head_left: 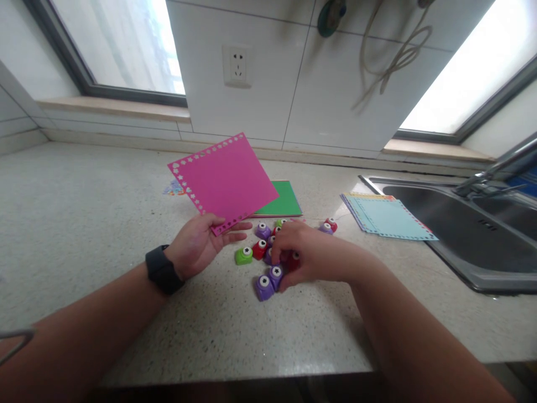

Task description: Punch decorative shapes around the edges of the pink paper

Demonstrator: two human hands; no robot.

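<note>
My left hand [201, 246], wearing a dark watch [164, 268], pinches the near corner of a pink paper sheet [226, 182]. Small shapes are punched along several of the sheet's edges, and it is held up tilted above the counter. My right hand [304, 252] reaches over a cluster of small craft punches, its thumb and forefinger at either side of a purple craft punch [276, 273]. Touching that one is another purple punch [264, 287]. To their upper left are a green punch [244, 255] and a red punch [259, 248]. My right hand partly covers other punches.
Behind the punches lies a stack of paper with a green sheet [283, 198] on top. Light blue punched sheets [392, 217] overlap the rim of the steel sink [451, 274] at right. A wall with a socket [238, 66] rises behind the speckled counter [75, 224].
</note>
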